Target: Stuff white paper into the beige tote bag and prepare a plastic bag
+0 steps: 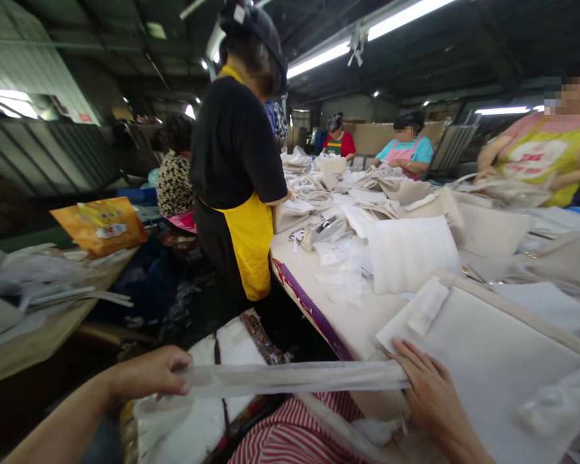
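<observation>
Left hand (149, 374), low in the frame, pinched one end of a long, pale, flattened strip (290, 379), thumb and fingers closed on it. Right hand (428, 393) lay fingers-spread and flat on the strip's other end, pressing it against the near corner of a large white fabric panel (488, 367) at the edge of the work table (348, 322). The strip ran almost level between the two hands, stretched across open space above a lap in red-and-white stripes (290, 438) and a white bundle (207, 412) just below it.

On the panel rested a small white folded piece (428, 306). Beyond it sat a ribbed white foam sheet (408, 251) and loose scraps of paper and cloth. A co-worker in a black top and yellow apron (249, 238) stood at the table's left edge, back turned, and more people worked at the far end and far right.

Risks, as a judgement: the strip was held only at its ends, so a slackened pinch on the left would likely let that end drop toward the floor. The right palm merely pressed down without gripping, so a pull from the left could slide the strip off the panel or drag the panel toward the table edge. The folded piece, near that edge, could be knocked off.
</observation>
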`<move>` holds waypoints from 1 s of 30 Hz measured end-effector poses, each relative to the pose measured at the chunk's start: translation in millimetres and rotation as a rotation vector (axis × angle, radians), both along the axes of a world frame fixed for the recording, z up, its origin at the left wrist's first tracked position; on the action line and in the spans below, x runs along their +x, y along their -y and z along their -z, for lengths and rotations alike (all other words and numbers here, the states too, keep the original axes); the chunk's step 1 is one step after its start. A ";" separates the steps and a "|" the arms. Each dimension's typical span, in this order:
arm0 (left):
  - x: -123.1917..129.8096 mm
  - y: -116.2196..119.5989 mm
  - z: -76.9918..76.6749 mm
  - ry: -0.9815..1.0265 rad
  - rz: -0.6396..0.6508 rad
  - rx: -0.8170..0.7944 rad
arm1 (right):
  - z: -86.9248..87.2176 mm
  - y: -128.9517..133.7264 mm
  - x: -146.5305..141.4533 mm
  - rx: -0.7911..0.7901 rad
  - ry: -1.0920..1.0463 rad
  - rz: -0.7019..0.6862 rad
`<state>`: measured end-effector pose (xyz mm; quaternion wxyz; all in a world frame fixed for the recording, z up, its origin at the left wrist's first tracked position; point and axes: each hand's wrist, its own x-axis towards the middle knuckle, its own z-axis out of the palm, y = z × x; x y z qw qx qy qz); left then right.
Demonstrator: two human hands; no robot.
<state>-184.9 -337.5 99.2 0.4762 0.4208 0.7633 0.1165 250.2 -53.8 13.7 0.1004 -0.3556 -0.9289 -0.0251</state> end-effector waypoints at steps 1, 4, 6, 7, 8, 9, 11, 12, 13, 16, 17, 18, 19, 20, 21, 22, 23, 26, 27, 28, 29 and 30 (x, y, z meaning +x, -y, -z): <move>-4.4 8.8 -2.2 -0.045 -0.008 -0.009 | 2.0 -1.0 0.3 0.011 -0.001 -0.007; 3.9 16.9 -4.5 -0.062 -0.022 0.020 | 11.3 -6.0 2.3 0.046 0.001 -0.026; 25.2 5.3 -2.3 0.067 -0.062 0.065 | 15.6 -8.4 4.3 0.071 0.004 -0.030; 38.8 -5.0 -0.6 0.137 -0.088 0.111 | 15.0 -8.0 4.9 0.090 -0.005 -0.019; 53.4 -17.7 1.3 0.205 -0.130 0.144 | 11.8 -5.8 4.9 0.113 -0.021 -0.010; 68.5 -32.1 3.0 0.254 -0.160 0.174 | 5.8 -1.3 3.6 0.140 -0.049 -0.016; 98.5 -63.4 5.1 0.382 -0.168 0.197 | -12.4 15.5 -4.3 0.167 -0.118 -0.098; 113.1 -78.9 5.4 0.459 -0.148 0.192 | -22.6 27.5 -11.6 0.164 -0.166 -0.195; 127.5 -93.3 5.3 0.528 -0.123 0.192 | -31.9 41.0 -21.1 0.112 -0.189 -0.283; 164.6 -127.1 5.0 0.732 -0.075 0.220 | -44.6 78.5 -56.3 -0.112 -0.350 -0.339; 173.3 -134.9 5.6 0.813 -0.064 0.216 | -43.3 86.5 -66.5 -0.265 -0.413 -0.297; 179.3 -141.2 6.8 0.893 -0.061 0.208 | -40.3 91.4 -74.3 -0.444 -0.506 -0.216; 182.5 -146.4 8.8 0.960 -0.075 0.203 | -36.3 93.3 -79.1 -0.628 -0.599 -0.116; 183.2 -150.7 11.3 1.002 -0.114 0.215 | -32.2 93.0 -81.1 -0.797 -0.696 -0.002; 181.8 -154.2 14.5 1.011 -0.170 0.255 | -28.6 91.0 -80.7 -0.934 -0.785 0.114; 179.3 -157.1 18.1 0.991 -0.216 0.324 | -25.9 88.3 -79.0 -1.034 -0.850 0.215; 176.5 -159.3 22.1 0.954 -0.249 0.410 | -24.0 85.6 -77.0 -1.096 -0.888 0.289; 173.2 -162.7 35.3 0.885 -0.172 0.575 | -20.1 82.3 -76.3 -1.169 -0.865 0.286; 174.6 -163.4 39.4 0.907 -0.118 0.591 | -17.6 83.3 -78.5 -1.189 -0.835 0.228; 176.9 -164.6 42.9 0.943 -0.099 0.605 | -13.7 84.9 -81.3 -1.210 -0.804 0.162; 179.5 -166.5 45.4 0.986 -0.125 0.623 | -8.6 86.9 -84.1 -1.237 -0.763 0.092; 181.8 -169.3 46.8 1.030 -0.188 0.648 | -2.4 88.7 -86.4 -1.260 -0.716 0.037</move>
